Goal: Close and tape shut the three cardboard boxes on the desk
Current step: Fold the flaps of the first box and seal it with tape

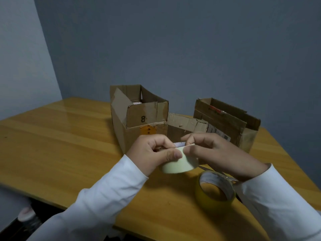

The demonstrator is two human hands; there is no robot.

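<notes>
Tape roll (pixel 175 164) gripped by left hand (pixel 152 152), right hand (pixel 213 150) pinching its loose end (boxes at 12 o'clock unsealed): peel slowly, keep strip straight.

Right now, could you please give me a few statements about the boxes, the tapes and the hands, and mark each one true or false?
1. Both hands hold the pale masking tape roll above the wooden desk. True: the left hand grips it and the right hand pinches at its edge.
2. The box marked 8 is already taped shut. False: its flaps stand open.
3. The yellowish clear tape roll lies on the desk beside the right sleeve. True.
4. The right-hand box stands on top of the box marked 8. False: it stands on the desk, apart from it.
5. The low middle box sits between the two taller boxes. True.
</notes>
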